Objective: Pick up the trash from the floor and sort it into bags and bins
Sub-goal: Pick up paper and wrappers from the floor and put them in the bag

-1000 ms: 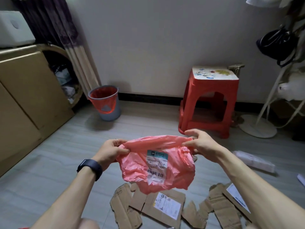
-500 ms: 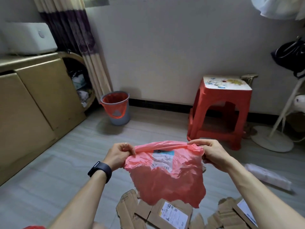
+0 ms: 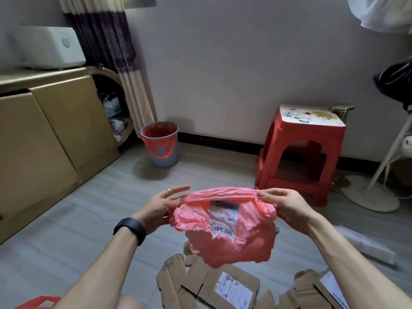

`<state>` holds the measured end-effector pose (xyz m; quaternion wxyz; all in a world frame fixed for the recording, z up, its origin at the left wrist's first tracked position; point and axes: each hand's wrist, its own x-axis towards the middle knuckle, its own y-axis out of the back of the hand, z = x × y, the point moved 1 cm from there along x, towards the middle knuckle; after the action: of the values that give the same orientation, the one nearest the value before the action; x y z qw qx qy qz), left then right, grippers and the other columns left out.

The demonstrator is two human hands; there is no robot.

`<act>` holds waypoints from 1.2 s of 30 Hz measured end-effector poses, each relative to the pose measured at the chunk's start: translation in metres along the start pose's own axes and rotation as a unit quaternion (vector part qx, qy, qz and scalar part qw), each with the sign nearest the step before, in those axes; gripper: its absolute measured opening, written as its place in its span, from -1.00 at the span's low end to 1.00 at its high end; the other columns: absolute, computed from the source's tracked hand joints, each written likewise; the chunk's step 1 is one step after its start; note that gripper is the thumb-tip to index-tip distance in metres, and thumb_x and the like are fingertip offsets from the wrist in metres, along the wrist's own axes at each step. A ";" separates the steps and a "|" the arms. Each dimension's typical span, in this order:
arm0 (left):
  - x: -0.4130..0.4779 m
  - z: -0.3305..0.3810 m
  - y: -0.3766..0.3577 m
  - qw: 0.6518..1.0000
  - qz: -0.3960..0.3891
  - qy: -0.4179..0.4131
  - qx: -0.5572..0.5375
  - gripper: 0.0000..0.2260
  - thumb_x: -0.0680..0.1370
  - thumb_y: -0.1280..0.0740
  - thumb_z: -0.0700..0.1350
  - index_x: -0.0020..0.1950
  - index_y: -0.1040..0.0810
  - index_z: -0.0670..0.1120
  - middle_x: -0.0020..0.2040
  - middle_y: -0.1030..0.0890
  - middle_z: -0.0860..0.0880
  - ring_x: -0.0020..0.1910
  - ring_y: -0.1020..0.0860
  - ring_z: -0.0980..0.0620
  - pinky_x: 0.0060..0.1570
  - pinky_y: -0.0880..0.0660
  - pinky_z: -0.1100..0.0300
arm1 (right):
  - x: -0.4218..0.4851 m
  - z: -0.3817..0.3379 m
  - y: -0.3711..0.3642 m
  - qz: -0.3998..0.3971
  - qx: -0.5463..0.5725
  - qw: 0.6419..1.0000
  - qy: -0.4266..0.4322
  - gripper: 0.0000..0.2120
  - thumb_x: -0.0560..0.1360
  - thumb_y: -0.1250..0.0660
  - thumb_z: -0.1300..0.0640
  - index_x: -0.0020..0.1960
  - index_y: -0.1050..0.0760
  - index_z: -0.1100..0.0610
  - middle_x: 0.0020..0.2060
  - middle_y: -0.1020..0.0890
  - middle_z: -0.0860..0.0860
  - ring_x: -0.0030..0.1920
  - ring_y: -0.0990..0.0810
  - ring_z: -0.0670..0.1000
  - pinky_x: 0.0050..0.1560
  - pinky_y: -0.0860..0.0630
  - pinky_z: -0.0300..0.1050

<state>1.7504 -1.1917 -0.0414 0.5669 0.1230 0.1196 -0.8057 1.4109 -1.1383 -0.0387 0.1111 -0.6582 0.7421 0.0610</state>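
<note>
A crumpled pink plastic mailer bag (image 3: 225, 228) with a white shipping label hangs in front of me above the floor. My left hand (image 3: 160, 206) pinches its top left edge, with the index finger stretched out. The top right corner is gripped by my right hand (image 3: 287, 206). Torn flattened cardboard pieces (image 3: 207, 284) with labels lie on the floor below the bag. A grey bin (image 3: 161, 143) lined with a red bag stands by the far wall at the left. A red plastic bag (image 3: 38, 303) shows at the bottom left corner.
A red plastic stool (image 3: 298, 152) stands by the wall at the right. A white fan base (image 3: 370, 195) is beside it. A tan cabinet (image 3: 44, 134) runs along the left. A white plastic package (image 3: 365, 244) lies on the floor at the right.
The view has tilted upward and shifted. The pink bag has turned so that its label faces me again, and my left index finger has straightened.
</note>
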 end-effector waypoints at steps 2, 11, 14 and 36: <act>0.001 0.000 0.003 1.000 0.012 -0.006 -0.001 -0.66 0.54 -0.36 -0.32 0.20 -0.59 0.04 -0.08 -0.67 -0.03 -0.25 -0.58 0.03 -0.28 -0.54 0.16 | 0.002 0.002 0.002 -0.004 0.009 1.000 0.003 -0.65 0.42 -0.44 0.45 0.16 -0.60 0.23 -0.12 -0.69 0.17 -0.23 -0.67 0.02 -0.29 -0.59 -0.21; 0.000 0.009 -0.002 0.985 0.160 -0.054 0.039 -0.81 0.24 -0.31 -0.18 -0.19 -0.63 -0.09 -0.36 -0.52 -0.07 -0.41 -0.42 0.00 -0.36 -0.32 0.23 | -0.003 -0.005 -0.004 0.069 -0.074 0.989 0.111 -0.67 0.31 -0.19 0.51 -0.15 -0.66 0.28 -0.36 -0.62 0.34 -0.39 -0.54 0.14 -0.24 -0.51 -0.05; -0.006 0.004 -0.001 0.994 0.095 -0.017 0.058 -0.70 0.32 -0.28 -0.18 0.02 -0.61 -0.04 -0.31 -0.52 -0.02 -0.37 -0.42 0.06 -0.37 -0.25 0.24 | -0.002 -0.001 -0.002 0.069 -0.059 0.988 0.127 -0.67 0.43 -0.20 0.51 -0.07 -0.67 0.24 -0.34 -0.65 0.21 -0.32 -0.59 0.07 -0.13 -0.54 -0.11; -0.019 0.009 0.028 0.997 0.046 -0.020 -0.063 -0.66 0.28 -0.59 -0.16 -0.05 -0.53 -0.05 -0.12 -0.57 -0.12 -0.25 -0.60 -0.02 -0.24 -0.59 0.05 | -0.011 -0.011 -0.029 -0.056 0.071 0.995 -0.032 -0.73 0.43 -0.47 0.26 0.12 -0.58 0.24 -0.18 -0.65 0.17 -0.23 -0.69 0.11 -0.15 -0.60 0.04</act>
<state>1.7824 -1.1869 -0.0282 0.6120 0.0760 0.1532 -0.7722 1.4404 -1.1340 -0.0241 0.1841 -0.6868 0.7027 0.0229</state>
